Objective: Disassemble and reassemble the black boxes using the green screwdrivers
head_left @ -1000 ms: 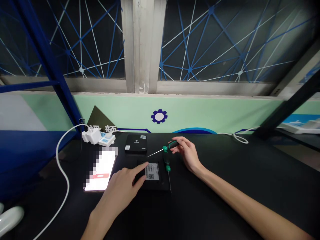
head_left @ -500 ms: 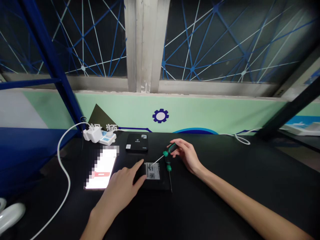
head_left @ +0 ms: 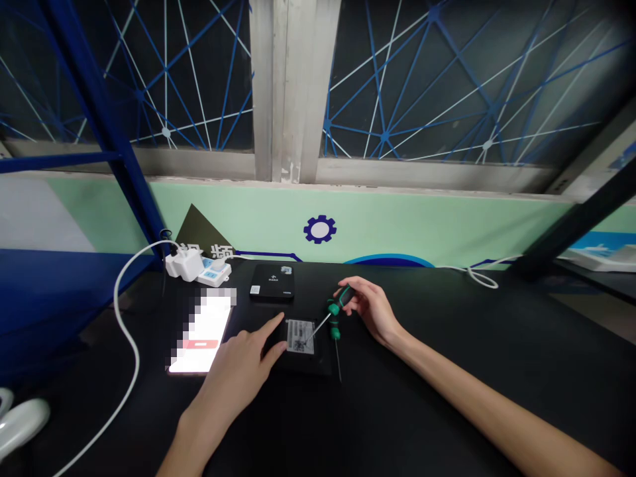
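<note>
A flat black device [head_left: 318, 363] with a white printed label [head_left: 301, 336] lies on the dark table. My left hand [head_left: 246, 361] rests on its left side, forefinger and thumb stretched apart beside the label; the hand covers part of the device. My right hand [head_left: 370, 305] has its fingers closed round the green-and-black handle of a screwdriver [head_left: 342, 298]. This tool slants down to the left, its thin shaft over the label; whether the tip touches, I cannot tell. A second screwdriver [head_left: 335, 331] lies beside the device's right edge, shaft towards me.
Behind the device sits a small black box [head_left: 272, 281] with stickers. A lit phone [head_left: 201, 331] lies left of my left hand. Further back are a white power strip [head_left: 214, 271] and plug with a white cable [head_left: 119, 298] curving forward. A white object [head_left: 24, 427] is at the left edge.
The tip of the held screwdriver has moved nearer to me across the label, and its handle is a little lower. The device and my left hand have shifted slightly left.
</note>
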Motion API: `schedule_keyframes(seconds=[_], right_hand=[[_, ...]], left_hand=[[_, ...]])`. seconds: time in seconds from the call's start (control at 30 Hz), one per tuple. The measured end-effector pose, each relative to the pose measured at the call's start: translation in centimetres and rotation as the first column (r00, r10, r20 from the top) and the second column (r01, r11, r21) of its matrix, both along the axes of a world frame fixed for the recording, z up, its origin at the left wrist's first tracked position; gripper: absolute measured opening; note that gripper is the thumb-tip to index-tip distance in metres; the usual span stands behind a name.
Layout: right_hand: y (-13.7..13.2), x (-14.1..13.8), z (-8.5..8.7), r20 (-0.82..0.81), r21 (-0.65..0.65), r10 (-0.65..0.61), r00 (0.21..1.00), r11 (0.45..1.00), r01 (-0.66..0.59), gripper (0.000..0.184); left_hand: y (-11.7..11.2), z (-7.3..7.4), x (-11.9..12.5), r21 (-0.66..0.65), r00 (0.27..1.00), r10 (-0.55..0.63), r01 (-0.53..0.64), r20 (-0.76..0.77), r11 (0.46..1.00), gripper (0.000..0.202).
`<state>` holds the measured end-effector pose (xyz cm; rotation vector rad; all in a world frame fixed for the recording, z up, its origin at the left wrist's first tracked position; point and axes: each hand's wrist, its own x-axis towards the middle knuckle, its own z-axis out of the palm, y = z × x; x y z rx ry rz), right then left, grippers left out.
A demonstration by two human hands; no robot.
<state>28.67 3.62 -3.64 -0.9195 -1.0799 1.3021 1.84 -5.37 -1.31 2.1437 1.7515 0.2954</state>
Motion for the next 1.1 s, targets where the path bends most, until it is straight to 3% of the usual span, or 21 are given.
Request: schedule_keyframes(seconds=[0.6,1.1], right_hand=[[-0.43,-0.14,0.13,-0.026,0.032,0.087,0.996,0.996,-0.086,0.016],[-0.30,-0.07,0.18,0.010,0.085,0.015,1.000,0.996,-0.016,0.014]], left_hand=[[-0.19,0.18,0.25,0.002,0.995,0.006,-0.006,-0.097,1.000,0.054],[-0.34,0.30,0.20,-0.014,0.999,-0.011,0.011,-0.047,1.000,0.062]])
